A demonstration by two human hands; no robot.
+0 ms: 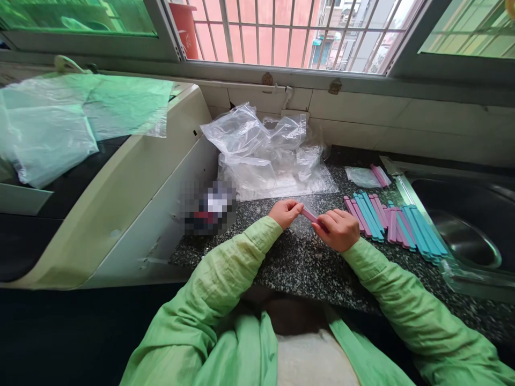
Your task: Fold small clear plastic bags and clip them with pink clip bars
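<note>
My right hand (339, 229) grips a pink plastic stick (310, 214) over the speckled granite counter (306, 268). My left hand (285, 212) pinches the edge of a small clear bag (301, 222) at the stick's far end. The stick seems partly inside the bag. To the right of my right hand lies a row of several pink and teal sticks (396, 225). Both sleeves are light green.
A heap of clear plastic bags (267, 153) lies behind my hands. A small bag with pink sticks (372, 176) rests near the steel sink (466, 236) at right. A white appliance (132, 187) with plastic sheets (60, 123) stands at left. A blurred object (209, 206) sits beside it.
</note>
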